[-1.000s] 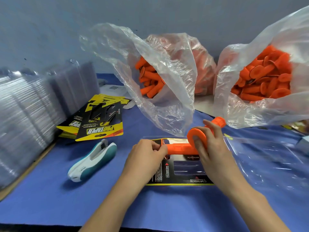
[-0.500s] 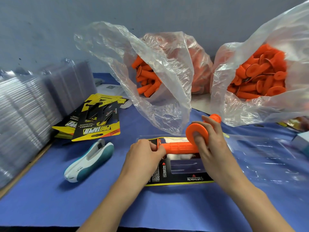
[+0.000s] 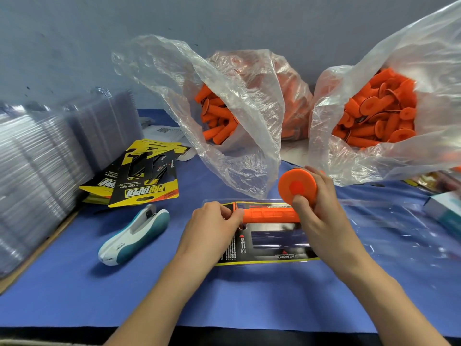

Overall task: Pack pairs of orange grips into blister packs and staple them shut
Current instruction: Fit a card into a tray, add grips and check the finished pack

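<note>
Near frame centre, my left hand pinches the end of the first grip seated in the blister pack; my right hand curls round the second grip above it. Pushed in skewed, its flange could pop the first loose.

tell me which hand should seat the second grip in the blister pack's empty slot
Likely right. The right hand holds the second orange grip just above the blister pack, whose near slot lies empty. The left hand pinches the end of the first grip in the far slot.
</note>
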`<state>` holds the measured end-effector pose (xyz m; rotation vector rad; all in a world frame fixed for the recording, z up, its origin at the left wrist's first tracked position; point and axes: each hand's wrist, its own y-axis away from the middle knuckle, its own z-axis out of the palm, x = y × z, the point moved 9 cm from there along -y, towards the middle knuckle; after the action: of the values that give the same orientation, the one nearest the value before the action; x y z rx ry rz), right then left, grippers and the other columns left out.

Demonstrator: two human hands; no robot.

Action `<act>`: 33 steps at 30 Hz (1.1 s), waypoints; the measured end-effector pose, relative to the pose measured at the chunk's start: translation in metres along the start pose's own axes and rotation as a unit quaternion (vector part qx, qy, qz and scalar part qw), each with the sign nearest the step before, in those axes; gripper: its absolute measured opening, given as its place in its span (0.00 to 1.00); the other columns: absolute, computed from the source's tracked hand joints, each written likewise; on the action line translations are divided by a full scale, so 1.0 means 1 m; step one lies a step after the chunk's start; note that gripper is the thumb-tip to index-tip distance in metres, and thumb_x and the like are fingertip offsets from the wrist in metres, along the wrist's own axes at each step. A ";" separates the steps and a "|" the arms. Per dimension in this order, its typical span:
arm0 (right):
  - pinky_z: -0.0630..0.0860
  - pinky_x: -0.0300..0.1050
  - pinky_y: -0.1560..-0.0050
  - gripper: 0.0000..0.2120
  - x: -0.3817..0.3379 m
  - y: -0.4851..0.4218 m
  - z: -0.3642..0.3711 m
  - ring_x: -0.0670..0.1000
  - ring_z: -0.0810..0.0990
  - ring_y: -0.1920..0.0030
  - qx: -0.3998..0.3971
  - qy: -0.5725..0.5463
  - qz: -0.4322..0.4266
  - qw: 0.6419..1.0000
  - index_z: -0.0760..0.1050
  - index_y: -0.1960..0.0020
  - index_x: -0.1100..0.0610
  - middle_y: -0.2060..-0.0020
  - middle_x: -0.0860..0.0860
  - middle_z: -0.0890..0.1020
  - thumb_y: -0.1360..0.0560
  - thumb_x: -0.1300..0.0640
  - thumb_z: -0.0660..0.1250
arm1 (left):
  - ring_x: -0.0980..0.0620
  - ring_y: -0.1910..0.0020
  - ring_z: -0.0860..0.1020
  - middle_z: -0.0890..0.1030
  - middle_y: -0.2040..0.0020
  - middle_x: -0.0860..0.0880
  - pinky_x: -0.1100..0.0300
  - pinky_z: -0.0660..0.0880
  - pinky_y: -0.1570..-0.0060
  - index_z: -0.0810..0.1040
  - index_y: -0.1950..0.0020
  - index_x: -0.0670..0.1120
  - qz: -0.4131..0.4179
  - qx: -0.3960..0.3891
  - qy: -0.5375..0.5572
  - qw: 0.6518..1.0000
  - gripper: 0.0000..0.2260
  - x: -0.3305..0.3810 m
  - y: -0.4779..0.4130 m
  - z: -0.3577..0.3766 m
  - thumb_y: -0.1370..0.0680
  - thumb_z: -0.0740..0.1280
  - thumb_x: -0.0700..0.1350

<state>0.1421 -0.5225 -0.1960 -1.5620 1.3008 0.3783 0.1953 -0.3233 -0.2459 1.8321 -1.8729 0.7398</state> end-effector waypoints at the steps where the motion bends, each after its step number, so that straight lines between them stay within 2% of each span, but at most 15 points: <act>1: 0.68 0.48 0.33 0.12 -0.003 0.000 -0.002 0.49 0.69 0.34 0.006 0.011 -0.010 1.000 0.67 0.40 0.39 0.32 0.49 0.65 0.20 0.54 0.60 | 0.53 0.59 0.78 0.79 0.65 0.55 0.56 0.70 0.62 0.79 0.56 0.51 0.006 0.030 -0.012 0.999 0.15 0.002 0.001 -0.007 0.23 0.63 0.61; 2: 0.69 0.46 0.33 0.13 -0.005 0.000 -0.004 0.47 0.71 0.35 0.011 0.027 -0.020 0.999 0.68 0.35 0.43 0.32 0.49 0.65 0.19 0.52 0.61 | 0.50 0.56 0.78 0.79 0.61 0.54 0.55 0.70 0.60 0.77 0.52 0.53 0.023 0.066 -0.008 0.998 0.13 0.007 0.003 -0.017 0.22 0.63 0.61; 4: 0.70 0.35 0.36 0.24 -0.010 0.001 -0.007 0.36 0.73 0.40 0.023 0.052 -0.034 0.998 0.66 0.27 0.51 0.33 0.45 0.63 0.22 0.46 0.62 | 0.53 0.56 0.78 0.78 0.58 0.55 0.56 0.72 0.57 0.74 0.47 0.56 0.099 0.114 0.078 0.985 0.10 0.028 0.011 -0.035 0.22 0.63 0.60; 7: 0.72 0.30 0.40 0.34 -0.017 0.005 -0.009 0.38 0.78 0.44 0.026 0.052 -0.047 0.997 0.63 0.25 0.49 0.35 0.40 0.63 0.27 0.40 0.65 | 0.60 0.52 0.79 0.78 0.49 0.58 0.70 0.73 0.56 0.73 0.40 0.61 0.214 0.053 0.223 0.949 0.13 0.064 0.026 -0.041 0.22 0.64 0.61; 9: 0.76 0.35 0.43 0.36 -0.023 0.008 -0.009 0.41 0.79 0.46 0.028 0.055 -0.058 0.996 0.62 0.25 0.46 0.34 0.40 0.64 0.29 0.36 0.64 | 0.61 0.47 0.79 0.77 0.42 0.60 0.69 0.75 0.51 0.71 0.35 0.63 0.246 -0.025 0.264 0.932 0.18 0.080 0.033 -0.032 0.23 0.65 0.62; 11: 0.80 0.45 0.45 0.35 -0.029 0.009 -0.007 0.44 0.79 0.46 0.030 0.073 -0.068 0.995 0.62 0.24 0.46 0.33 0.42 0.64 0.29 0.37 0.62 | 0.58 0.43 0.79 0.75 0.38 0.60 0.60 0.78 0.47 0.70 0.33 0.63 0.248 -0.073 0.286 0.922 0.19 0.087 0.037 -0.022 0.23 0.68 0.59; 13: 0.81 0.53 0.47 0.32 -0.034 0.010 -0.007 0.47 0.79 0.45 0.037 0.072 -0.080 0.994 0.63 0.25 0.47 0.32 0.44 0.64 0.26 0.42 0.65 | 0.58 0.41 0.78 0.75 0.38 0.61 0.56 0.79 0.45 0.70 0.34 0.62 0.238 -0.083 0.316 0.915 0.20 0.088 0.037 -0.020 0.23 0.71 0.53; 16: 0.81 0.53 0.46 0.30 -0.040 0.009 -0.007 0.48 0.81 0.45 0.034 0.030 -0.093 0.995 0.65 0.26 0.47 0.32 0.45 0.65 0.25 0.50 0.71 | 0.57 0.41 0.79 0.79 0.41 0.59 0.56 0.78 0.44 0.70 0.37 0.62 0.231 -0.079 0.381 0.892 0.20 0.091 0.033 -0.024 0.25 0.73 0.50; 18: 0.80 0.51 0.45 0.27 -0.044 0.006 -0.007 0.44 0.82 0.47 0.022 0.020 -0.099 0.995 0.67 0.28 0.45 0.34 0.43 0.67 0.25 0.49 0.70 | 0.56 0.43 0.80 0.80 0.43 0.59 0.57 0.78 0.45 0.71 0.37 0.62 0.254 -0.018 0.369 0.894 0.20 0.096 0.034 -0.038 0.26 0.72 0.50; 20: 0.81 0.50 0.52 0.20 -0.046 0.003 -0.011 0.41 0.82 0.53 0.022 0.046 -0.099 0.994 0.70 0.32 0.40 0.41 0.37 0.73 0.23 0.46 0.68 | 0.57 0.44 0.79 0.78 0.42 0.60 0.65 0.76 0.48 0.69 0.35 0.62 0.293 0.054 0.305 0.905 0.22 0.105 0.039 -0.051 0.26 0.72 0.51; 22: 0.80 0.49 0.58 0.15 -0.046 0.002 -0.021 0.38 0.82 0.56 0.053 0.049 -0.089 0.993 0.70 0.39 0.38 0.48 0.37 0.79 0.25 0.43 0.64 | 0.57 0.42 0.77 0.77 0.40 0.60 0.69 0.72 0.47 0.66 0.32 0.64 0.316 0.078 0.261 0.909 0.26 0.114 0.044 -0.054 0.26 0.72 0.53; 26: 0.81 0.48 0.52 0.27 -0.034 0.003 -0.036 0.48 0.85 0.52 0.069 -0.153 -0.032 0.985 0.66 0.33 0.39 0.47 0.42 0.83 0.29 0.50 0.71 | 0.57 0.34 0.74 0.77 0.36 0.60 0.73 0.67 0.42 0.63 0.27 0.62 0.373 0.051 0.239 0.895 0.27 0.130 0.053 -0.047 0.23 0.71 0.52; 29: 0.81 0.54 0.49 0.26 -0.030 0.004 -0.041 0.52 0.85 0.52 0.059 -0.207 -0.013 0.977 0.68 0.31 0.43 0.50 0.50 0.85 0.24 0.62 0.70 | 0.58 0.34 0.73 0.75 0.34 0.60 0.65 0.70 0.39 0.65 0.26 0.57 0.393 0.031 0.196 0.898 0.22 0.130 0.056 -0.037 0.19 0.66 0.50; 31: 0.82 0.49 0.51 0.23 -0.022 0.005 -0.047 0.53 0.86 0.54 0.072 -0.255 0.011 0.964 0.70 0.32 0.48 0.56 0.51 0.85 0.22 0.65 0.68 | 0.57 0.36 0.74 0.76 0.36 0.58 0.54 0.71 0.37 0.68 0.28 0.54 0.398 0.036 0.138 0.906 0.20 0.125 0.056 -0.030 0.20 0.65 0.48; 33: 0.81 0.42 0.53 0.19 -0.016 0.006 -0.051 0.54 0.86 0.55 0.071 -0.282 0.026 0.956 0.70 0.33 0.51 0.58 0.53 0.85 0.22 0.64 0.67 | 0.55 0.39 0.75 0.76 0.38 0.59 0.54 0.72 0.39 0.69 0.29 0.57 0.375 0.026 0.128 0.918 0.20 0.118 0.051 -0.026 0.21 0.65 0.49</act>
<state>0.1132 -0.5561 -0.1654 -1.1791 0.8977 0.6914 0.1371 -0.3991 -0.1558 0.9216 -2.3737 1.2099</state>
